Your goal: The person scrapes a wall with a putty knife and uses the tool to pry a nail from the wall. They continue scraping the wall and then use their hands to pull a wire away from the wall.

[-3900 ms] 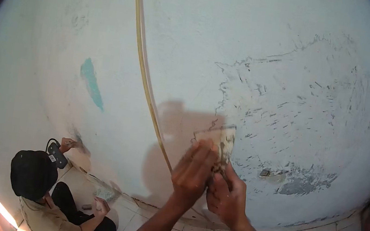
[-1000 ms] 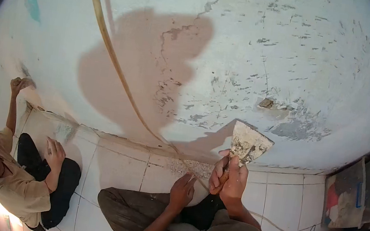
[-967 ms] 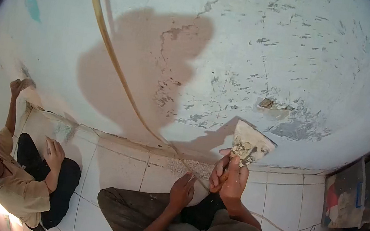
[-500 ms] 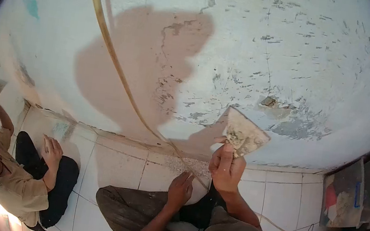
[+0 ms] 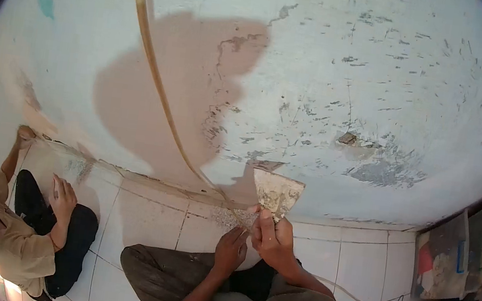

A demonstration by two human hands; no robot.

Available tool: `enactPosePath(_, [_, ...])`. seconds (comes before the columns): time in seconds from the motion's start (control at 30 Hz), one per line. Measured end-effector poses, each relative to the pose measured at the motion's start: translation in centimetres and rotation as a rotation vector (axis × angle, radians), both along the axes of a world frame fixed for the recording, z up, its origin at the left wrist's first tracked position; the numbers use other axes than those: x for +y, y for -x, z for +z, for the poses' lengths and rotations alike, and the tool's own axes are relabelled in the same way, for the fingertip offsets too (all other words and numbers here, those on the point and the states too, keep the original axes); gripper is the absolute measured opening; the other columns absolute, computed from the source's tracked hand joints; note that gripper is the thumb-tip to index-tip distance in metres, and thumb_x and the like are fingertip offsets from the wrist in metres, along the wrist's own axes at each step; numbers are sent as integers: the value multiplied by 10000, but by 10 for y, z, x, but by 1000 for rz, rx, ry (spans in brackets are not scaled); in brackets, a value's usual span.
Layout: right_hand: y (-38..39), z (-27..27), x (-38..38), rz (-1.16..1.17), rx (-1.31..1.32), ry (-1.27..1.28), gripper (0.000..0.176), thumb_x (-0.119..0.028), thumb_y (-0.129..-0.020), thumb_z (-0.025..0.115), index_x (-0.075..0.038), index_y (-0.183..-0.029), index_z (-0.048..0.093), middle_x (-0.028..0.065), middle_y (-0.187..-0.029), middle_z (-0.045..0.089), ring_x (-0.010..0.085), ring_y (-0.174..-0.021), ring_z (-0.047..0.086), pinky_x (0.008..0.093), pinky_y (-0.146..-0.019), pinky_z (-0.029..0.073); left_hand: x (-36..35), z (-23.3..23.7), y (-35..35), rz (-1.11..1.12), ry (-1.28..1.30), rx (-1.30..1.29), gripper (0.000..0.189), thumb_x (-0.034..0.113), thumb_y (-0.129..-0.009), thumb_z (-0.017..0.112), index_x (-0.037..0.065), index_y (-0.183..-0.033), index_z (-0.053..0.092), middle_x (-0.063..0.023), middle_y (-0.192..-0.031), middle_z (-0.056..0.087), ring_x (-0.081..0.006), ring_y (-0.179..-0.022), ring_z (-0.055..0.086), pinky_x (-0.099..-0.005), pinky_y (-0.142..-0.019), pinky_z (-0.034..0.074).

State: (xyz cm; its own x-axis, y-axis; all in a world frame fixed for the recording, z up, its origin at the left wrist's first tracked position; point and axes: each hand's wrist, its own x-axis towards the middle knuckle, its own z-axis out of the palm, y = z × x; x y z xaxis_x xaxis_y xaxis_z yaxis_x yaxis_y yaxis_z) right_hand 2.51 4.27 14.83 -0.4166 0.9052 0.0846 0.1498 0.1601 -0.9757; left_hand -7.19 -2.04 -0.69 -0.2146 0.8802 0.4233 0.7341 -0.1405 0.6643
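My right hand (image 5: 275, 240) is closed round the handle of a putty knife (image 5: 278, 193). Its wide blade points up, crusted with pale, dried filler, and stands in front of the wall's lower part. Close by on the left, my left hand (image 5: 231, 250) hangs low over my lap with its fingers curled together; whether anything is inside them is hidden. A yellowish hose (image 5: 161, 88) runs down across the wall (image 5: 321, 94) to the floor near my left fingers. Scrape marks, cracks and a broken grey patch (image 5: 387, 170) mark the wall.
At the left a co-worker (image 5: 28, 238) sits on the floor, one hand reaching to the wall base. Light debris (image 5: 223, 216) lies along the skirting. Plastic bins (image 5: 443, 268) stand at the right. A thin cable (image 5: 355, 298) crosses the tiles (image 5: 362, 267).
My right hand has moved down and left with the putty knife, whose blade now points more upright. My left hand is nearly unmoved. The co-worker's far hand has lowered along the wall.
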Motion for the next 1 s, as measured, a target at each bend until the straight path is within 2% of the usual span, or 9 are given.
enactPosePath(0.03, [1, 5, -1, 2, -2, -1, 327, -287, -1011, 408, 4, -1082, 538, -22, -595, 387, 53, -459, 340, 225, -419, 288, 1, 1, 1, -17, -12, -23, 341, 42, -745, 618, 43, -1086, 627, -163, -1140, 612, -331, -1112, 563, -418, -926, 451])
enactPosePath(0.1, [4, 20, -6, 86, 218, 248, 331, -286, -1012, 405, 7, -1076, 542, -22, -591, 378, 54, -456, 334, 229, -416, 283, -1, 6, 1, -3, -3, -21, 345, 41, -744, 618, 43, -1089, 626, -163, -1143, 610, -330, -1111, 563, -419, -921, 451])
enactPosePath(0.2, [7, 25, -7, 110, 303, 282, 333, -287, -1013, 404, 7, -1062, 551, -17, -583, 382, 57, -453, 338, 233, -412, 282, 0, 1, 1, 1, 12, -9, 353, 39, -741, 618, 44, -1093, 623, -163, -1142, 609, -330, -1102, 566, -421, -913, 453])
enactPosePath(0.4, [6, 29, -5, 110, 234, 261, 329, -285, -1012, 405, 8, -1053, 549, -19, -588, 388, 53, -467, 342, 228, -419, 282, 2, -3, 1, 4, -21, -22, 344, 38, -736, 619, 42, -1079, 628, -160, -1113, 614, -332, -1075, 573, -419, -902, 458])
enactPosePath(0.63, [7, 24, -6, 107, 267, 224, 319, -289, -1010, 414, 0, -1044, 546, -25, -587, 389, 50, -463, 333, 225, -420, 283, 0, -1, 2, 11, 0, -25, 327, 46, -735, 618, 36, -1061, 632, -158, -1096, 615, -337, -1058, 578, -423, -894, 461])
enactPosePath(0.83, [6, 32, -8, 126, 309, 357, 322, -288, -1011, 411, 5, -1056, 536, -22, -586, 388, 48, -438, 321, 230, -397, 271, -1, 0, 1, 32, -60, 18, 345, 28, -727, 619, 41, -1071, 626, -161, -1086, 614, -345, -1049, 580, -426, -889, 468])
enactPosePath(1.0, [7, 33, -8, 90, 309, 289, 334, -295, -1014, 398, 13, -1057, 519, -19, -583, 364, 53, -429, 326, 222, -388, 272, -1, 7, 4, -1, -68, -5, 348, 16, -721, 625, 41, -1068, 622, -160, -1075, 616, -346, -1053, 578, -426, -891, 469])
